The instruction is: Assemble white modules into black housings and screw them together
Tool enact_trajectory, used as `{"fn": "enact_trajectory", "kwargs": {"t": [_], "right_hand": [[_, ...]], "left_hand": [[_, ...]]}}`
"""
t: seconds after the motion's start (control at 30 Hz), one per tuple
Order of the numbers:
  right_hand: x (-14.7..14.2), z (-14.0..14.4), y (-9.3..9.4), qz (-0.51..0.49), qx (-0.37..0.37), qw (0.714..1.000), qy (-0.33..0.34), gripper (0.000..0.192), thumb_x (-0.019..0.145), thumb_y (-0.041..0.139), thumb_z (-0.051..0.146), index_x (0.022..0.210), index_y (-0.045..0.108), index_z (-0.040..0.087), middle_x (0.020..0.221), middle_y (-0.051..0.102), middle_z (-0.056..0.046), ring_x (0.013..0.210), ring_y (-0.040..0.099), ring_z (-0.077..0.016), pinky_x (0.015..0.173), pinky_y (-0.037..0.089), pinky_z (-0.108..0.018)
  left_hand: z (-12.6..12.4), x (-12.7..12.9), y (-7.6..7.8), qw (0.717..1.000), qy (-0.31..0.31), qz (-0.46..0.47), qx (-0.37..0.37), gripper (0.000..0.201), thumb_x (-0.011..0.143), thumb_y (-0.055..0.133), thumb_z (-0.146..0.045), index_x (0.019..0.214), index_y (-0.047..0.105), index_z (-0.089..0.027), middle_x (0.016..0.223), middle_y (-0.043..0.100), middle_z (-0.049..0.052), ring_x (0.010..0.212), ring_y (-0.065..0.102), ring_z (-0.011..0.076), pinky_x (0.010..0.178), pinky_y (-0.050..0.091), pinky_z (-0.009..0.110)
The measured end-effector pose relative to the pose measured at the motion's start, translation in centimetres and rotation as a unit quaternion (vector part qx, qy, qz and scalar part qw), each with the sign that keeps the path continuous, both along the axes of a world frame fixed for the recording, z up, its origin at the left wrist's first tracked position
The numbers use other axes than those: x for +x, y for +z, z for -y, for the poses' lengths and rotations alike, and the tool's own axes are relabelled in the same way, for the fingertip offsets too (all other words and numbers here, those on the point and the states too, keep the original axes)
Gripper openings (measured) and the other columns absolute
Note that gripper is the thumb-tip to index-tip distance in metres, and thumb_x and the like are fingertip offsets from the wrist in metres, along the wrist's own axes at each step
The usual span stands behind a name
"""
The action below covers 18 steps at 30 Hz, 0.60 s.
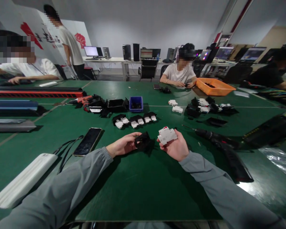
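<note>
White breaker module (167, 135) w/ a red tab on top sits in the right hand (175, 147), fingers curled round its underside, thumb at the near edge; held just above the green table (138, 187), tilted toward the camera. Just beside it, to the left, a black plastic housing (143, 140) is pinched by the left hand (123, 146), fingertips closed on its left side, the piece resting on or just over the table (can't tell which). The 2 parts are near each other but apart.

Behind them, a row of three black-and-white assembled units (134, 120), then a small blue bin (136, 104) and more black parts. Right of the hands lies a black power screwdriver (219, 140). Left side: a phone (87, 141) face up, a white oblong box (22, 182) w/ a black cord near it. Further back, an orange-red drill (82, 100) and an orange tray (214, 86). Other ppl sit at the far edge of the table; one across holds smth small in both hands.
</note>
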State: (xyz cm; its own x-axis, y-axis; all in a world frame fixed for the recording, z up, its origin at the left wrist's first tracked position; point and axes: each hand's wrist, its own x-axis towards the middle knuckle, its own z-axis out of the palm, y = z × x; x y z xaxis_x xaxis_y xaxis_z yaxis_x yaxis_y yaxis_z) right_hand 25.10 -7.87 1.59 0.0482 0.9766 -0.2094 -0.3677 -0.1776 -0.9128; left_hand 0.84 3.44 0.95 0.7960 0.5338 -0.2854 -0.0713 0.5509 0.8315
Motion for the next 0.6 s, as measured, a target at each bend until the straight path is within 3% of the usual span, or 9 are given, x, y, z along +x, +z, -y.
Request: {"fn": "enact_trajectory", "kwargs": {"t": [0.07, 0.13, 0.27, 0.37, 0.47, 0.6], "right_hand": [[0.0, 0.0, -0.6, 0.050, 0.022, 0.998, -0.021, 0.069, 0.091, 0.015, 0.067, 0.118, 0.056, 0.018, 0.096, 0.070, -0.014, 0.069, 0.063, -0.0242, 0.064, 0.051, -0.040], [-0.1, 0.2, -1.2, 0.164, 0.070, 0.982, -0.053, 0.060, 0.093, 0.022, 0.062, 0.113, 0.059, 0.019, 0.095, 0.069, -0.013, 0.071, 0.063, -0.0239, 0.064, 0.050, -0.039], [-0.2, 1.0, -1.4, 0.426, 0.197, 0.881, -0.054, 0.031, 0.088, 0.053, 0.042, 0.109, 0.061, 0.021, 0.100, 0.067, -0.009, 0.085, 0.062, -0.0241, 0.076, 0.051, -0.039], [-0.5, 1.5, -0.9, 0.516, 0.233, 0.824, -0.012, 0.036, 0.080, 0.062, 0.033, 0.113, 0.058, 0.020, 0.105, 0.065, -0.008, 0.088, 0.062, -0.0231, 0.079, 0.050, -0.038], [-0.7, 1.5, -0.4, 0.546, 0.224, 0.807, 0.009, 0.036, 0.080, 0.063, 0.032, 0.112, 0.059, 0.018, 0.103, 0.065, -0.008, 0.086, 0.061, -0.0215, 0.075, 0.049, -0.035], [-0.5, 1.2, -0.2, 0.536, 0.204, 0.819, 0.011, 0.024, 0.088, 0.053, 0.034, 0.103, 0.063, 0.018, 0.092, 0.066, -0.005, 0.076, 0.059, -0.0185, 0.069, 0.045, -0.032]], "left_hand": [[-0.1, -0.1, 0.0, 1.000, 0.012, -0.002, -0.009, 0.037, 0.078, 0.068, -0.018, 0.115, 0.065, -0.018, 0.097, 0.069, 0.006, 0.073, 0.062, 0.0122, 0.060, 0.045, 0.021], [-0.2, -0.2, -0.1, 0.999, 0.024, -0.001, -0.021, 0.034, 0.081, 0.069, -0.021, 0.115, 0.067, -0.018, 0.096, 0.069, 0.006, 0.069, 0.060, 0.0105, 0.055, 0.042, 0.019], [-0.4, -0.2, -0.3, 0.999, 0.012, 0.020, -0.037, 0.034, 0.086, 0.067, -0.026, 0.118, 0.068, -0.015, 0.099, 0.070, 0.009, 0.070, 0.060, 0.0109, 0.058, 0.045, 0.020], [-0.4, -0.3, -0.4, 0.998, -0.019, 0.047, -0.039, 0.048, 0.079, 0.073, -0.015, 0.126, 0.064, -0.013, 0.106, 0.070, 0.010, 0.073, 0.062, 0.0103, 0.068, 0.048, 0.021], [-0.3, -0.3, -0.4, 0.997, -0.035, 0.060, -0.019, 0.060, 0.074, 0.075, -0.008, 0.131, 0.060, -0.015, 0.120, 0.067, 0.011, 0.085, 0.065, 0.0124, 0.076, 0.047, 0.023], [-0.1, -0.2, -0.4, 0.998, -0.037, 0.047, 0.002, 0.065, 0.068, 0.080, -0.005, 0.129, 0.060, -0.017, 0.127, 0.064, 0.010, 0.095, 0.065, 0.0149, 0.079, 0.047, 0.023]]}}
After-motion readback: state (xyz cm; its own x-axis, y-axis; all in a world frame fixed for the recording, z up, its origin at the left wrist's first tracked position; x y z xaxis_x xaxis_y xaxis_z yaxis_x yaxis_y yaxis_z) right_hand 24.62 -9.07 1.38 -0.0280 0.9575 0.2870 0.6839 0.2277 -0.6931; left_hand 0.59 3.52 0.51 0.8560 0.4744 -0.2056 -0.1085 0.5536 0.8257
